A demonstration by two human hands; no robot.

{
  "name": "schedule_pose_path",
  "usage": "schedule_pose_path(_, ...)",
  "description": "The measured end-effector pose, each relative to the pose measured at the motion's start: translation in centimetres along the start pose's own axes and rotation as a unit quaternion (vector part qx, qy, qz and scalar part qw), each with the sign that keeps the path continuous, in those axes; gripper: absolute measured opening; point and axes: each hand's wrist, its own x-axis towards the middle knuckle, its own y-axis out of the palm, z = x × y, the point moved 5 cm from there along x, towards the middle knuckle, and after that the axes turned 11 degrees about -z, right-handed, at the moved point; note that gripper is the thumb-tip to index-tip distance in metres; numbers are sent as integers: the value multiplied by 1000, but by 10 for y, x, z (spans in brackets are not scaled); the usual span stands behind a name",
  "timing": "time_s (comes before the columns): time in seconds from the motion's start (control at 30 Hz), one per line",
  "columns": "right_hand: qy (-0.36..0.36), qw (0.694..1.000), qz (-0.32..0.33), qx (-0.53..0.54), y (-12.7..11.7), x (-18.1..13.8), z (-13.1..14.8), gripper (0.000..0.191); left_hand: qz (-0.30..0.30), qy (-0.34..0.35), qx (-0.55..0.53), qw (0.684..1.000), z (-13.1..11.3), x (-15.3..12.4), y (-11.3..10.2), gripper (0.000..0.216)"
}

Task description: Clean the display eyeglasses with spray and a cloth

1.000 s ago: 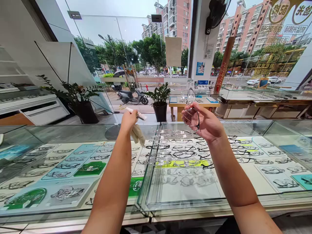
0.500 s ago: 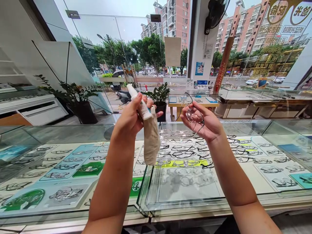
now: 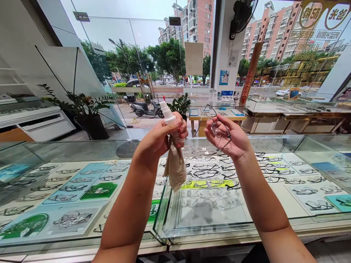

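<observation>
My left hand (image 3: 161,135) is closed around a small white spray bottle (image 3: 168,114), its nozzle end pointing up. A beige cloth (image 3: 176,166) hangs down from the same hand, below the bottle. To the right, my right hand (image 3: 233,137) holds a pair of eyeglasses (image 3: 219,129) between thumb and fingers, with the clear lenses in front of the palm. One thin dark temple of the glasses sticks up and to the left. The bottle and the glasses are apart, both held above the glass counter.
Below my hands runs a glass display case (image 3: 211,215) with rows of spectacle frames (image 3: 205,166) inside. Another glass case (image 3: 329,146) adjoins at the right. Beyond stand potted plants (image 3: 90,124), a wooden display table (image 3: 203,122) and a glass shopfront.
My left hand has moved right, nearer the glasses, and its fingers have wrapped round the bottle, which is turned more upright. The cloth swung along. My right hand stays nearly still, the glasses slightly turned.
</observation>
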Motion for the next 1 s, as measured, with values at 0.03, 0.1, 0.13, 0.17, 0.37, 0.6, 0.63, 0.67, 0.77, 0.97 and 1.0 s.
schedule_pose_path(0.03, 1, 1000, 0, 2, 0, 0, 0, 17, 2, -7, 3, 1000, 1, 0, 1, 50)
schedule_pose_path(0.1, 3, 1000, 1, 7, -1, 0, 0, 16, 7, -21, 3, 1000, 3, 1, 2, 49)
schedule_pose_path(0.13, 3, 1000, 2, 8, -1, 0, 0, 16, 10, -27, 1, 1000, 3, 1, 3, 49)
schedule_pose_path(0.17, 3, 1000, 2, 10, -1, 0, 0, 15, 15, -32, 0, 999, 4, 2, 4, 51)
schedule_pose_path(0.37, -8, 1000, -10, 4, -3, -1, 1, 12, 9, -23, 31, 999, 5, 8, 3, 71)
schedule_pose_path(0.6, -73, 994, -6, -80, 0, -4, -1, 17, -9, -4, 42, 999, 9, 13, 2, 76)
schedule_pose_path(0.63, -93, 990, -4, -103, 1, -5, 0, 18, -8, -5, 41, 999, 10, 14, 2, 79)
schedule_pose_path(0.67, -112, 986, -1, -127, 2, -5, 0, 20, -5, -7, 40, 999, 12, 15, 2, 81)
schedule_pose_path(0.77, -154, 971, -1, -182, 5, -7, 0, 26, 13, -11, 42, 999, 15, 18, 1, 89)
schedule_pose_path(0.97, -169, 962, 6, -214, 10, -8, -4, 29, 63, -15, 62, 996, 18, 17, 2, 91)
schedule_pose_path(1.0, -170, 962, 10, -216, 10, -8, -5, 29, 72, -18, 68, 995, 19, 16, 2, 90)
